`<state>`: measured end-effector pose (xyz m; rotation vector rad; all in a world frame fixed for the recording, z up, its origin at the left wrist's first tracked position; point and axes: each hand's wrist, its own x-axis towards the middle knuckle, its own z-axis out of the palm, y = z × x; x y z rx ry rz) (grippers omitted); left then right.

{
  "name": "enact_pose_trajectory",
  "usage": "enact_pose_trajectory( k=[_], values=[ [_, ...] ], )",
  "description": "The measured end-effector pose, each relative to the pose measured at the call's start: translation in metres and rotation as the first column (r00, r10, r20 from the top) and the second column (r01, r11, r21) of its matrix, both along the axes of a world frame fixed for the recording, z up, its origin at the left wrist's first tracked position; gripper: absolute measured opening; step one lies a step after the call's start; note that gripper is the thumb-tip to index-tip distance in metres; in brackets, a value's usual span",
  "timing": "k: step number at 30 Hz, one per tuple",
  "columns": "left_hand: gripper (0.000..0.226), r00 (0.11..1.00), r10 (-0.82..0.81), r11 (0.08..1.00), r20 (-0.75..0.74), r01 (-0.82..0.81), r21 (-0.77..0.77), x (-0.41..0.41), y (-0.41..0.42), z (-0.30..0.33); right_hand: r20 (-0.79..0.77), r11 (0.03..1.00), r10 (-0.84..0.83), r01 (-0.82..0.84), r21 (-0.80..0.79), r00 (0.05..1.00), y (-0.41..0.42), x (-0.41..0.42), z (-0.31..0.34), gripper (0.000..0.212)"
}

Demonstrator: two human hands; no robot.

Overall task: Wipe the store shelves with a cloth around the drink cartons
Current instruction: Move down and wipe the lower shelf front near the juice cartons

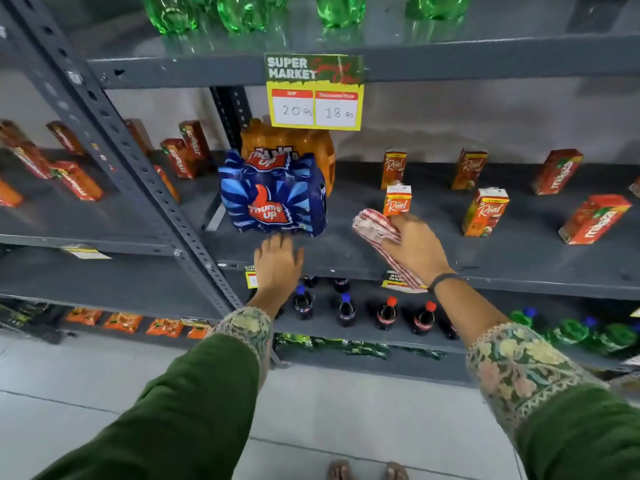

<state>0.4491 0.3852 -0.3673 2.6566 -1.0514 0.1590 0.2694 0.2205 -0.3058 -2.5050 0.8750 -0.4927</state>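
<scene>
A red-and-white striped cloth [375, 230] is bunched in my right hand [415, 245], which rests on the grey middle shelf [519, 268]. The same hand's thumb and fingers touch the base of a small orange Real carton [397, 199] standing upright just behind it. More Real cartons [485, 211] and red Maaza cartons [594, 220] stand spaced along the shelf to the right. My left hand [278, 261] lies flat, fingers apart, on the shelf's front edge just below a blue Thums Up multipack [275, 199].
An orange soda multipack [294, 147] sits behind the blue pack. A price sign [315, 91] hangs from the shelf above, under green bottles [242, 12]. Cola bottles [346, 310] stand on the shelf below. A slotted upright post [114, 133] divides off the left bay of Maaza cartons [76, 181].
</scene>
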Motion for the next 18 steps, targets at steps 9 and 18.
enact_pose_trajectory(
  k=[9, 18],
  values=[
    [0.071, 0.982, 0.019, 0.934, -0.188, 0.050, 0.354, 0.035, -0.001, -0.034, -0.285, 0.976, -0.076, 0.013, -0.217, 0.955, 0.046, 0.070, -0.029, 0.037],
    [0.067, 0.964, -0.194, 0.929, -0.182, 0.240, 0.280, 0.062, 0.021, -0.039, -0.383, 0.969, 0.100, -0.177, -0.171, 0.918, 0.063, 0.089, -0.070, 0.058]
  ],
)
